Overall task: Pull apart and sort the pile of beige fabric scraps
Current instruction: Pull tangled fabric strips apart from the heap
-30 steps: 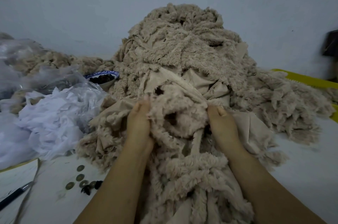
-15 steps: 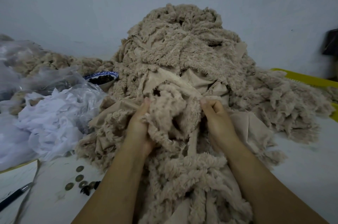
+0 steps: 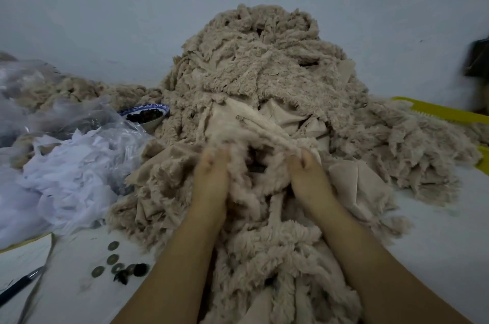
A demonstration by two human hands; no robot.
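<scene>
Ideally, with the left hand (image 3: 211, 181) and right hand (image 3: 308, 178) each in a curled grip pinching one fluffy scrap (image 3: 264, 138) at the front of the pile (image 3: 264, 64) on the tabletop (image 3: 436, 231), pull outward evenly, letting tangled neighbours drop.

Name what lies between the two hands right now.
In the head view, a fleecy beige scrap spans the gap; the left hand and right hand each grip it, at the front of the beige pile.
</scene>
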